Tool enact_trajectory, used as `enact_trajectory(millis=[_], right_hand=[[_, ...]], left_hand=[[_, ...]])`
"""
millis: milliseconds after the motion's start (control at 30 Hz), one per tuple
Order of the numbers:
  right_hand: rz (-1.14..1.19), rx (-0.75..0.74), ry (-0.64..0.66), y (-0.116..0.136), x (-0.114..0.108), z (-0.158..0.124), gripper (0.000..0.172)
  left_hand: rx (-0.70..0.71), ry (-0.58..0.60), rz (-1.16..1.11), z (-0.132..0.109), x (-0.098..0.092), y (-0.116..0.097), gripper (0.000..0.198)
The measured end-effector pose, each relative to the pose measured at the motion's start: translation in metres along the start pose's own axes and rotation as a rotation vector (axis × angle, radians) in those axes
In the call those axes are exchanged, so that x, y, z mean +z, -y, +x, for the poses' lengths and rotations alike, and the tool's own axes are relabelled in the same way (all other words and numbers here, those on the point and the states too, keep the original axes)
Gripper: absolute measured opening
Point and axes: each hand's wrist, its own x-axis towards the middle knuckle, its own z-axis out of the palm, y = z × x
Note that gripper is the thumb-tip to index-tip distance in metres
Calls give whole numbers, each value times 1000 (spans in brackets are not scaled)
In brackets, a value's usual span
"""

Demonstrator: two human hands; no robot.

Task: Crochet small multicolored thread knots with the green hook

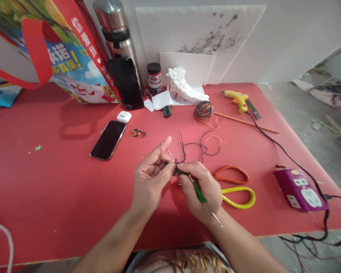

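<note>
Near the front middle of the red table, my left hand (152, 176) pinches a small dark multicolored crochet piece (166, 163), with yarn looped over its raised index finger. My right hand (201, 186) grips a crochet hook with a green handle (198, 191); its thin metal end sticks out toward my wrist. The hook's other end meets the piece between both hands, where fingertips hide the stitches. Loose yarn (206, 149) runs in loops from there to a multicolored yarn ball (204, 109) farther back.
Beside my right hand lie an orange handle loop (231, 174) and a yellow one (240, 197). A purple power adapter (301, 189) and yellow glue gun (236, 99) are at the right. Leftward are a phone (108, 140), white earbud case (124, 116) and small crocheted piece (139, 133).
</note>
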Motion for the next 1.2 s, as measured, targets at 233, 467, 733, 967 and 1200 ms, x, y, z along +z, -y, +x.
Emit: enact_trajectory(millis=[233, 467, 733, 967, 1200], right_hand=[[4, -19, 6, -1, 1, 0, 27], [19, -31, 36, -1, -3, 2, 25], [18, -18, 23, 1, -1, 3, 29], [-9, -16, 27, 1, -2, 4, 29], [-38, -63, 15, 0, -2, 2, 30]], left_hand=[[-53, -25, -51, 2, 2, -4, 47], [5, -11, 9, 2, -4, -5, 47], [58, 21, 79, 1, -6, -1, 49], [69, 22, 97, 2, -6, -1, 50], [18, 29, 21, 2, -2, -3, 48]])
